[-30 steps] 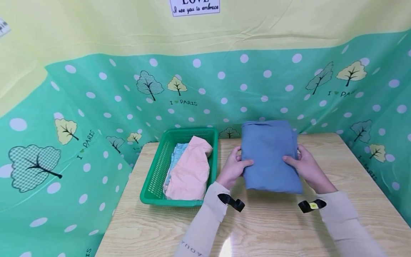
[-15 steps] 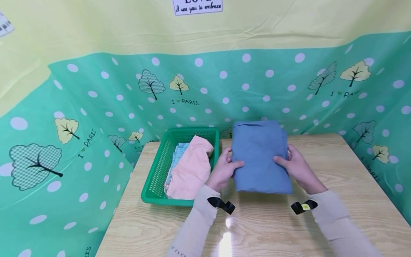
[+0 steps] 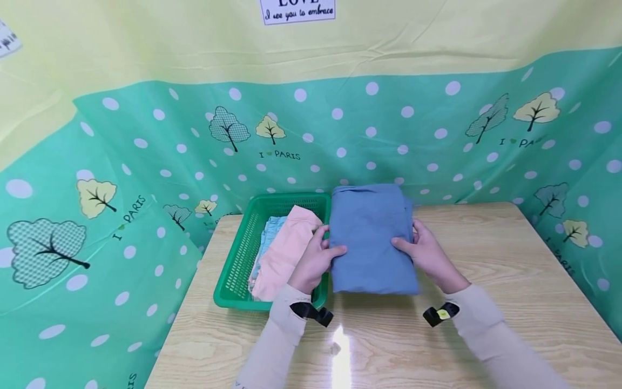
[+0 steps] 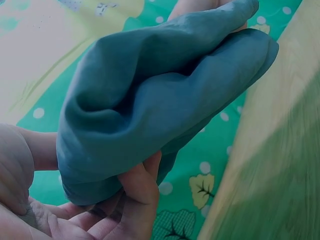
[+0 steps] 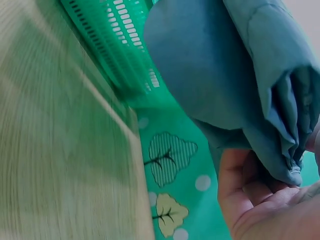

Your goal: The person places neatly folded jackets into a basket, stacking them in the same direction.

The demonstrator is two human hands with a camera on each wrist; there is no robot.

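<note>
A folded blue garment (image 3: 371, 237), its exact kind unclear, is held up above the table between both hands. My left hand (image 3: 313, 262) pinches its left edge, thumb on the front and fingers behind. My right hand (image 3: 430, 256) grips the right edge the same way. In the left wrist view the cloth (image 4: 150, 100) shows rounded folds, with fingers curled under it. Stacked layers of the garment (image 5: 285, 95) show in the right wrist view. Left of it stands a green plastic basket (image 3: 233, 270); inside lie a folded pink garment (image 3: 286, 256) and a light blue one (image 3: 267, 237).
The basket rests on a light wooden table (image 3: 486, 346), partly behind my left forearm. A green polka-dot cloth (image 3: 311, 129) with tree prints hangs along the back and sides. Bare wood shows to the right of my right hand.
Both hands have carried the folded blue garment leftward, toward the basket. My left hand now overlaps the basket's right side. The basket and the clothes in it have not moved.
</note>
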